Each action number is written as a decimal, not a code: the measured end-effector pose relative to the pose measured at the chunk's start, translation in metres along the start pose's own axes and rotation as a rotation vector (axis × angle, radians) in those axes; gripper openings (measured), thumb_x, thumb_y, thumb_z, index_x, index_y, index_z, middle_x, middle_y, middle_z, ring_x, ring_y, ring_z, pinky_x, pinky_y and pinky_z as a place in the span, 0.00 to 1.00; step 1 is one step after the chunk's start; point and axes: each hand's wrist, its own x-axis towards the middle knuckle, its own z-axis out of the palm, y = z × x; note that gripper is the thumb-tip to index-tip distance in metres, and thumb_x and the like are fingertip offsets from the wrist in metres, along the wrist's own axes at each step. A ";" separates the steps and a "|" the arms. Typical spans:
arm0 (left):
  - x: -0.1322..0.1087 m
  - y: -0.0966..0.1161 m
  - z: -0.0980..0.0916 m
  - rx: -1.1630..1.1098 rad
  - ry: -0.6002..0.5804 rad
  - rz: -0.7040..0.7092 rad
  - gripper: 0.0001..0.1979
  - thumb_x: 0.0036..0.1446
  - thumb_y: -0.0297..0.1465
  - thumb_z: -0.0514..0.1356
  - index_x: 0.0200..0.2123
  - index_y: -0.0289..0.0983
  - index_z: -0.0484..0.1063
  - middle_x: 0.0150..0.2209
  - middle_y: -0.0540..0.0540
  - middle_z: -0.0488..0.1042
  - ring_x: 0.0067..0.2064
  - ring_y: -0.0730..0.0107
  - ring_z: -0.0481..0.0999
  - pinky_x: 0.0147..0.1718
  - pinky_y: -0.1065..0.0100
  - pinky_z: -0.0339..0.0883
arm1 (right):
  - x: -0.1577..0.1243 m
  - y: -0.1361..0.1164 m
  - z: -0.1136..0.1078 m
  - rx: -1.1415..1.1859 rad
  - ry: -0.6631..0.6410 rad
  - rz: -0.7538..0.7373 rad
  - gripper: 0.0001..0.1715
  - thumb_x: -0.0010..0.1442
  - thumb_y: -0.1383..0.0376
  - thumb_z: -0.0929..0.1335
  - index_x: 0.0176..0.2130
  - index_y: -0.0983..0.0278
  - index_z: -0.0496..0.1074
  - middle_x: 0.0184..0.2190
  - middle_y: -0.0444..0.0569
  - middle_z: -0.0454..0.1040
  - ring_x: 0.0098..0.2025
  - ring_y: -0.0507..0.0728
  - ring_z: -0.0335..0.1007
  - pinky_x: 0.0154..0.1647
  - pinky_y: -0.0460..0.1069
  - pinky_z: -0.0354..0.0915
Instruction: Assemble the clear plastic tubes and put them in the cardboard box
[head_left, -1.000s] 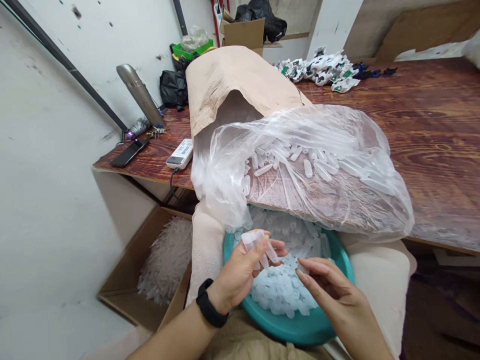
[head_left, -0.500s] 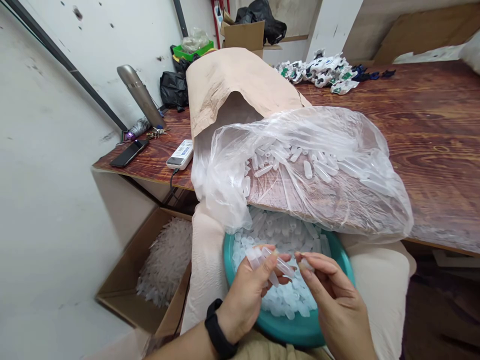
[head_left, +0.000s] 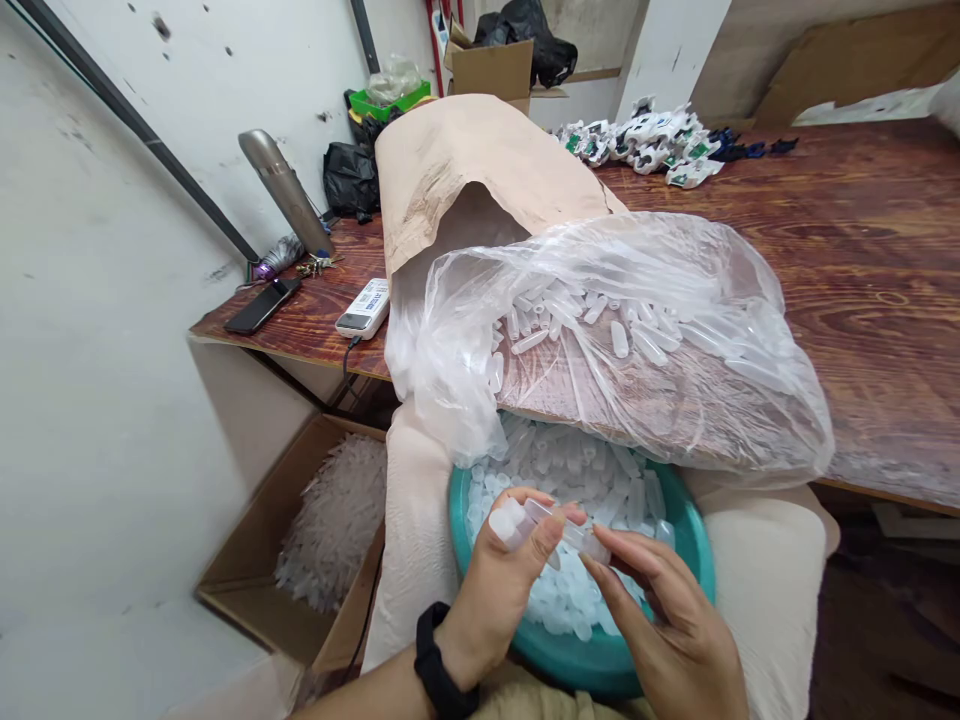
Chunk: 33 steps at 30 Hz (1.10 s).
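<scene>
Over a teal basin [head_left: 701,560], my left hand [head_left: 502,570] is closed around a few translucent plastic tubes [head_left: 541,515], one of them pointing toward the right. My right hand [head_left: 667,620] pinches a small translucent cap [head_left: 597,548] at that tube's right end, between thumb and fingertips. Whether the cap is seated on the tube I cannot tell. Many frosted plastic pieces [head_left: 570,600] fill the basin below both hands. A clear plastic bag [head_left: 675,400] with more loose tubes [head_left: 619,338] lies open at the table edge, just beyond the basin.
A cardboard box [head_left: 247,590] heaped with thin translucent pieces [head_left: 330,530] stands low on the left. On the wooden table [head_left: 862,250] are a paper sack [head_left: 480,150], a phone [head_left: 262,305], a white power bank [head_left: 364,308], a metal flask [head_left: 285,190] and white packets [head_left: 660,140].
My right hand has moved slightly left, bringing the cap from a small gap away to the tube's end. My left hand keeps its hold on the tubes.
</scene>
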 end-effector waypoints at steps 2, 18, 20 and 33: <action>-0.001 0.003 0.001 0.064 -0.046 0.054 0.14 0.59 0.40 0.66 0.41 0.40 0.68 0.42 0.44 0.83 0.54 0.61 0.76 0.57 0.59 0.63 | -0.002 -0.001 0.001 0.072 0.007 0.101 0.13 0.60 0.55 0.72 0.42 0.59 0.77 0.38 0.51 0.80 0.38 0.60 0.78 0.39 0.51 0.76; -0.005 0.000 0.002 0.154 -0.108 0.097 0.10 0.61 0.37 0.64 0.40 0.40 0.67 0.44 0.43 0.82 0.58 0.59 0.73 0.59 0.56 0.62 | -0.004 0.000 -0.005 0.233 -0.381 0.341 0.33 0.70 0.43 0.55 0.30 0.60 0.72 0.22 0.46 0.74 0.25 0.56 0.72 0.30 0.48 0.70; -0.005 -0.001 0.001 0.154 -0.103 0.100 0.10 0.61 0.37 0.64 0.40 0.40 0.67 0.44 0.43 0.82 0.59 0.59 0.73 0.58 0.56 0.63 | -0.002 -0.001 -0.006 0.145 -0.319 0.297 0.29 0.67 0.41 0.59 0.34 0.60 0.73 0.23 0.45 0.72 0.24 0.56 0.69 0.27 0.48 0.68; -0.004 0.002 0.002 0.103 -0.149 0.043 0.09 0.63 0.36 0.62 0.43 0.39 0.68 0.45 0.42 0.82 0.58 0.59 0.74 0.59 0.57 0.62 | -0.001 0.007 -0.011 0.030 -0.378 0.221 0.25 0.67 0.43 0.60 0.36 0.59 0.70 0.29 0.47 0.73 0.31 0.57 0.70 0.34 0.49 0.68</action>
